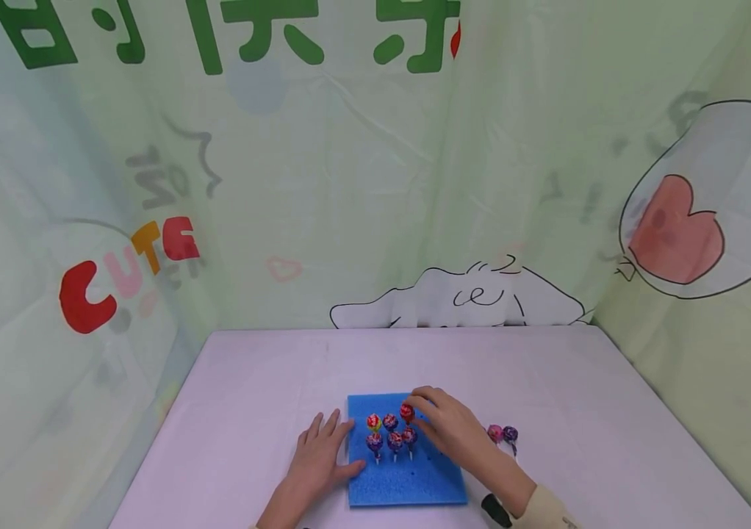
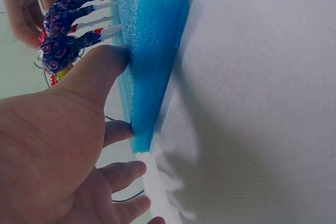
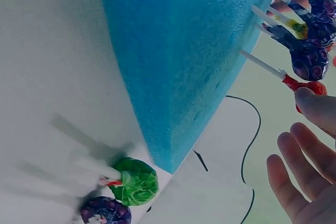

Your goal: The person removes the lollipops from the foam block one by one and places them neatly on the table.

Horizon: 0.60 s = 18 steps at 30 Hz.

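Note:
A blue foam block (image 1: 408,485) lies flat on the table, with two short rows of wrapped lollipops standing in it on their sticks. At the far right of these, my right hand (image 1: 451,430) pinches a red lollipop (image 1: 406,411). In the right wrist view the red lollipop's white stick (image 3: 262,64) meets the foam, and the thumb touches its wrapper. Purple lollipops (image 2: 55,53) stand close by in the left wrist view. My left hand (image 1: 314,459) rests at the block's left side, fingers spread, its thumb touching the foam.
Right of the block, partly behind my right forearm, loose lollipops (image 1: 511,433) lie on the table. A green lollipop (image 3: 137,181) is among them in the right wrist view. A dark object (image 1: 496,509) shows beside the right sleeve. Printed curtains (image 1: 375,184) hang around the pale table (image 1: 270,367).

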Tool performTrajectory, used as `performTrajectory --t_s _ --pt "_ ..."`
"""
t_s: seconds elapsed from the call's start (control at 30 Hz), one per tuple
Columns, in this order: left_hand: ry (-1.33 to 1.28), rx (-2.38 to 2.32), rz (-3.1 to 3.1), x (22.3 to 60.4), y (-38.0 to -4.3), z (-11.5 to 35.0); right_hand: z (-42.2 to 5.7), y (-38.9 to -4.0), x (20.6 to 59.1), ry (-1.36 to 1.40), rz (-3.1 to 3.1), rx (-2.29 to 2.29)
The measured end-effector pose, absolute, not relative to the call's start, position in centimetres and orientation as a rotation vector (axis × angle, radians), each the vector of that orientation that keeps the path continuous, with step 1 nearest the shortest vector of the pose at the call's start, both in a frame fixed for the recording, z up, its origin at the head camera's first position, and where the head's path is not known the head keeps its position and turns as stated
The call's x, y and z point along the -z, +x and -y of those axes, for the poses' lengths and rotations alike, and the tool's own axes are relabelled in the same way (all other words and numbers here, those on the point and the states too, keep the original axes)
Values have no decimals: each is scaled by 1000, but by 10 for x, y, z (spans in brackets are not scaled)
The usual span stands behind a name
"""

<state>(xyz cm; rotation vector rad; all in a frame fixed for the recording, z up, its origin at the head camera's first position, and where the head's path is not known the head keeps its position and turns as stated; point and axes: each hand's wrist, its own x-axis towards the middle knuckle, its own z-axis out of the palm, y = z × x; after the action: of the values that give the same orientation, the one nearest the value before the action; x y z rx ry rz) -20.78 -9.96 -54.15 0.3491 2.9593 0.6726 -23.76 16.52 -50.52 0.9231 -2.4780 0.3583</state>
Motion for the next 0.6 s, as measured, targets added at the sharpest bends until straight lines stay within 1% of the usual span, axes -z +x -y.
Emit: performTrajectory --t_s 0.3,0.5,0.6 --pt "346 -676 -2960 544 -208 100 -170 -236 489 891 2568 -432" --pt "351 -682 -2960 542 -208 100 -184 -240 475 782 2792 -650" --pt "345 -676 -2963 544 -208 100 -193 -245 471 788 2881 -789"
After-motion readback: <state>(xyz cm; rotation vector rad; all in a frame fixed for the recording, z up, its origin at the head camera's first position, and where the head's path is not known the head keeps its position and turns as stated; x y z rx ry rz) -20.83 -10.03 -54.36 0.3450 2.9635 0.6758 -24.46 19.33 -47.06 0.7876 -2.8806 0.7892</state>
